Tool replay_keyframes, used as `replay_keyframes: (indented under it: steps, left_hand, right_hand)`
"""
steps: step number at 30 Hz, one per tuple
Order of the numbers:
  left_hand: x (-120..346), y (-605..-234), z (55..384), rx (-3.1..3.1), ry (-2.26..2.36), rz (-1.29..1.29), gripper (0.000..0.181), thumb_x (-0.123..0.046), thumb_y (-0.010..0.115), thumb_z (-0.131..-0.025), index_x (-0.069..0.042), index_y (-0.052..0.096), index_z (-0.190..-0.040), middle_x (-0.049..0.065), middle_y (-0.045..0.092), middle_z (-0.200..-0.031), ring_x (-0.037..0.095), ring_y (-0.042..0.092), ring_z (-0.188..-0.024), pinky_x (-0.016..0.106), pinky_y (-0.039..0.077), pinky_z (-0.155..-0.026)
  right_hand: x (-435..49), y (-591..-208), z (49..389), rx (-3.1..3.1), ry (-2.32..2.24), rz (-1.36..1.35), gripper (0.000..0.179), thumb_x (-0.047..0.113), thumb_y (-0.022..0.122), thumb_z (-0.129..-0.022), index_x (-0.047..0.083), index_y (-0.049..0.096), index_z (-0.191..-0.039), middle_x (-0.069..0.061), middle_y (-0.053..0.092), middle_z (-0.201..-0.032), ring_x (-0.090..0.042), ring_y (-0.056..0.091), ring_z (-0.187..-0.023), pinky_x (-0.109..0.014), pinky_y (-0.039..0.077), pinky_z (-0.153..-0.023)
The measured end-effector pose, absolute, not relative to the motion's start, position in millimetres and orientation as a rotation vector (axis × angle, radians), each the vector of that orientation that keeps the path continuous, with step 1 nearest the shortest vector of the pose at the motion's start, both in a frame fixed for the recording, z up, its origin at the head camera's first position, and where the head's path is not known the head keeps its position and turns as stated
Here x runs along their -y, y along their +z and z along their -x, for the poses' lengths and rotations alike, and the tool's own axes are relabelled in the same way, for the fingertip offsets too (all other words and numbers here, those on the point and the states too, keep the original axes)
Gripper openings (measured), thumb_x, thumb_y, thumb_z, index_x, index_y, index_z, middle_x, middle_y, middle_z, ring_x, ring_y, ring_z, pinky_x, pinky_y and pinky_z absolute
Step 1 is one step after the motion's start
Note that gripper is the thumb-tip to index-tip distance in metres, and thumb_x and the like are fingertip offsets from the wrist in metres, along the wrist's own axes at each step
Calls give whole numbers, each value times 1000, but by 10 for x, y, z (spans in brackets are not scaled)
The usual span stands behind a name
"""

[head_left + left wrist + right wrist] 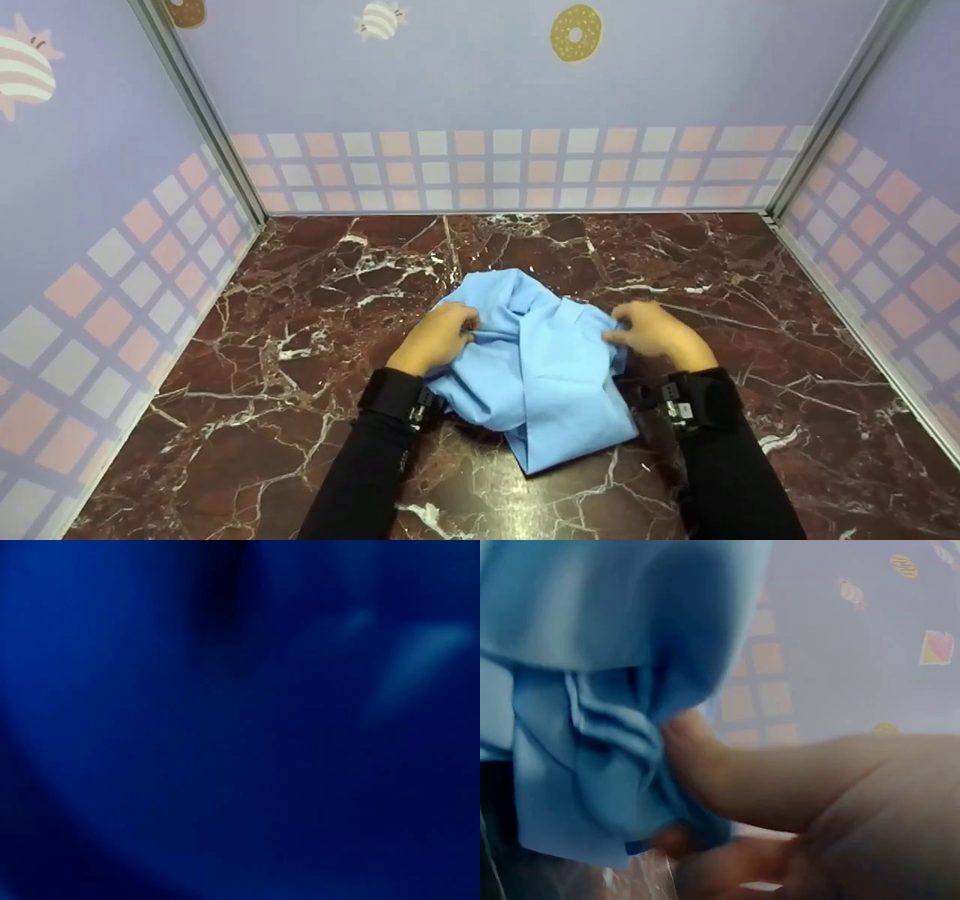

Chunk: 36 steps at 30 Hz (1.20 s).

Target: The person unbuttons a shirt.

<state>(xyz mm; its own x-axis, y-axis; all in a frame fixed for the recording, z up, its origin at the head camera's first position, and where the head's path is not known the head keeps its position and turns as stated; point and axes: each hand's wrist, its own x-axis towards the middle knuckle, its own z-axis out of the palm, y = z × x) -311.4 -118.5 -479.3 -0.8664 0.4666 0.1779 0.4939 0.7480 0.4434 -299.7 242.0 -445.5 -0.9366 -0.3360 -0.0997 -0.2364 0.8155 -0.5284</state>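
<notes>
A light blue cloth (517, 352) lies in a loose, crumpled heap on the dark red marble tabletop, one flat fold pointing toward the front edge. At its left side my left hand (437, 339) grips the fabric with bent fingers. My right hand (660, 330) pinches the right edge. In the right wrist view the thumb (720, 772) presses on the bunched cloth (615, 742), with blurred fingers lower down. Dark blue blur fills the left wrist view, so the left hand is hidden there.
Patterned lilac panels with pink and white squares enclose the table at the back wall (480, 90), left and right. Small white specks lie on the marble tabletop (360, 285) behind the cloth. Both wrists carry black straps with small devices.
</notes>
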Motion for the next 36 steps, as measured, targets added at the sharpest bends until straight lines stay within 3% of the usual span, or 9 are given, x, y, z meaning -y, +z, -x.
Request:
replay_keyframes:
  steps: [2, 9, 12, 15, 19, 23, 29, 32, 36]
  left_hand:
    - [1193, -4792, 3117, 2845, -741, 675, 8, -3, 76, -93, -8, 70, -93, 12, 72, -104, 35, 68, -104, 52, 54, -96]
    - [1030, -4608, 2984, 2732, -707, 417, 16, -23, 74, -99, -9, 73, -94, 11, 74, -102, 34, 68, -102, 50, 55, -93]
    - [883, -4430, 2856, 2826, -863, 387, 40, -49, 67, -102, -12, 72, -88, 7, 73, -91, 27, 67, -86, 43, 56, -80]
    - [744, -4321, 2716, 3003, -988, 393, 51, -63, 75, -91, -16, 63, -75, 0, 62, -75, 18, 58, -65, 33, 49, -61]
    - [610, -4293, 2637, 3028, -1079, 551, 48, -48, 82, -90, -17, 49, -72, -4, 47, -70, 12, 48, -63, 26, 40, -58]
    - [586, -4277, 2663, 2771, -1542, 476, 31, -30, 69, -104, -16, 50, -83, -4, 46, -71, 10, 46, -60, 24, 41, -55]
    - [664, -4323, 2770, 2398, -2071, 247, 23, -24, 61, -109, -11, 49, -94, -6, 45, -62, 6, 43, -52, 23, 38, -50]
    - [715, -4341, 2793, 2497, -2109, 288, 26, -29, 64, -108, -11, 49, -96, -5, 50, -64, 7, 48, -51, 24, 43, -49]
    - [805, -4280, 2759, 2860, -1939, 509, 31, -37, 77, -98, -10, 63, -96, 3, 68, -74, 12, 57, -50, 25, 47, -44]
  right_hand:
    - [-2416, -4475, 3028, -2897, -866, 387, 20, 22, 68, -103, 3, 69, -96, -12, 67, -87, -22, 59, -73, -41, 51, -72]
    - [-2248, -4487, 3038, -3069, -1187, 106, 24, 26, 65, -107, 4, 74, -107, -14, 71, -97, -24, 61, -80, -38, 48, -75]
    - [-2143, -4462, 3029, -2971, -1489, 129, 24, 23, 68, -105, 0, 74, -105, -7, 67, -83, -16, 58, -71, -29, 48, -66]
    - [-2064, -4447, 3021, -2825, -1731, 143, 24, 22, 70, -104, -1, 73, -102, 0, 61, -73, -10, 55, -64, -23, 48, -58]
    - [-2035, -4475, 3040, -2717, -1836, 136, 27, 23, 69, -105, -3, 71, -103, 3, 59, -69, -8, 55, -61, -22, 50, -56]
    - [-2098, -4535, 3088, -2716, -1834, 117, 29, 22, 62, -108, -6, 71, -114, -1, 64, -82, -7, 56, -67, -22, 50, -61]
    - [-2295, -4552, 3078, -2847, -1424, 174, 42, 24, 55, -111, -8, 61, -137, -29, 67, -127, -39, 68, -109, -46, 56, -95]
    - [-2412, -4536, 3026, -2670, -1239, 181, 62, 45, 56, -109, -8, 55, -140, -31, 67, -127, -44, 68, -112, -51, 57, -95]
    - [-2503, -4579, 2995, -2303, -1216, 155, 65, 51, 68, -102, -2, 52, -136, -20, 74, -109, -31, 75, -94, -45, 64, -79]
